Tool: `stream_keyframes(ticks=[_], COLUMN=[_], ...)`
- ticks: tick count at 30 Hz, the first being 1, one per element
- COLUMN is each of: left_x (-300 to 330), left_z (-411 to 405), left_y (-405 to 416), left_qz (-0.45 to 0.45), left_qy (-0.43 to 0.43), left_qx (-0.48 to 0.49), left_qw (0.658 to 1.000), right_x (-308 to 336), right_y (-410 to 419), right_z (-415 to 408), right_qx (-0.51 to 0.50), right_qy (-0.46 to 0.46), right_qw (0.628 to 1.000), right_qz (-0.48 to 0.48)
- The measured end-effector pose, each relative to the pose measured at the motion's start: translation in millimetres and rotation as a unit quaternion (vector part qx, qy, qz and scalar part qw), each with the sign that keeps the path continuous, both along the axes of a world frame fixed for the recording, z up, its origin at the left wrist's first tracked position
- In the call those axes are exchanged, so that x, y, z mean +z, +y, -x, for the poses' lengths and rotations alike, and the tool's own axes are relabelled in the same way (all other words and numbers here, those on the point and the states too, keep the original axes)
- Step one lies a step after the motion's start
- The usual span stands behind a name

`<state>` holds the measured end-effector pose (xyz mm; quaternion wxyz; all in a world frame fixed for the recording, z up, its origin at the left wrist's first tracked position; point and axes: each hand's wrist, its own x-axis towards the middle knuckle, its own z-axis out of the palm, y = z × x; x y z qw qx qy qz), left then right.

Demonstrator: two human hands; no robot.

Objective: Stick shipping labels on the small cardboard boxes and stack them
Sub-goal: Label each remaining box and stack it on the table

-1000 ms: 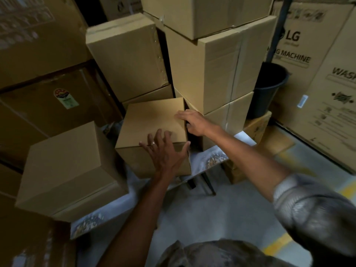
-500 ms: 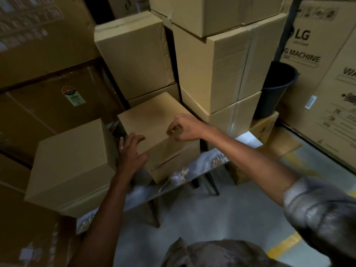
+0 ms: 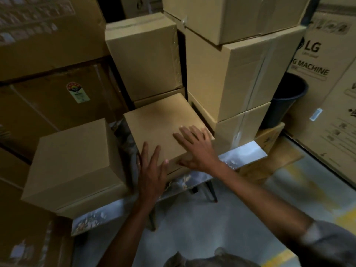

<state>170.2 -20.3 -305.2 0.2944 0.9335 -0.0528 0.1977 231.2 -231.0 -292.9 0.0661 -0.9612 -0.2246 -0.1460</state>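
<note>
Head view, looking down on a crowded worktop (image 3: 248, 153), and it is boxes everywhere. Dead centre sits the small cardboard box (image 3: 163, 130), its plain top turned up, close to the worktop's near edge. Just beside it on the left stands a second box (image 3: 75, 157), reaching out to that same near edge. On the right a stack of taped boxes (image 3: 231, 83) climbs out of the top of the picture, pressed close against the centre box's right side. Behind, at the far edge, another carton (image 3: 142, 56) sits on a lower one, so the centre box is hemmed in on three sides! Off the right end a black bucket (image 3: 285, 101) rests on a low carton, and beyond it rises a big printed washing-machine carton (image 3: 327, 78). Large dark cartons fill the left. Below the near edge, grey floor (image 3: 202, 228) with a yellow line.

Now the hands. The left hand (image 3: 152, 174) comes up from below, fingers straight and spread, fingertips lying on the near left corner of the box top, palm over the front face. The right hand (image 3: 196, 147) reaches in from the right, flat on the top by the near right corner, fingers fanned, thumb hooked down over the front edge. Neither grip is closed: both hands lie loose and flat against the cardboard, pressing, nothing clasped. No label shows on this box's top.
</note>
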Motion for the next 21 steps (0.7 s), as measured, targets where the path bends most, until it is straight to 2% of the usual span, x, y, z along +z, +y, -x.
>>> stream_keyframes(ticks=[3,11,15,17,21], left_x=[-8.0,-9.7,-19.7,-31.7,-67.0], left_z=[13.6,18.7,36.7,43.8,50.1], left_y=[-3.0,3.8,1.6,1.3,0.2], left_qz=[-0.004,-0.015,-0.028,-0.055,-0.166], left_qy=[-0.045,-0.100,-0.126,-0.121,-0.043], left_qx=[-0.006,-0.029,-0.047,-0.044,0.007], left_qw=[0.999,0.994,0.991,0.990,0.985], right_x=[-14.4,-34.1,-45.5,-56.0,-79.3], right_y=[-1.6,19.4,14.5,10.7,17.5], right_z=[22.8,54.8,75.9,85.5,88.1], right_qx=[-0.021,-0.058,-0.057,-0.049,-0.035], right_qy=[-0.035,-0.059,-0.097,-0.094,-0.022], right_qw=[0.999,0.993,0.990,0.991,0.995], right_qz=[-0.014,-0.080,-0.082,-0.078,-0.092])
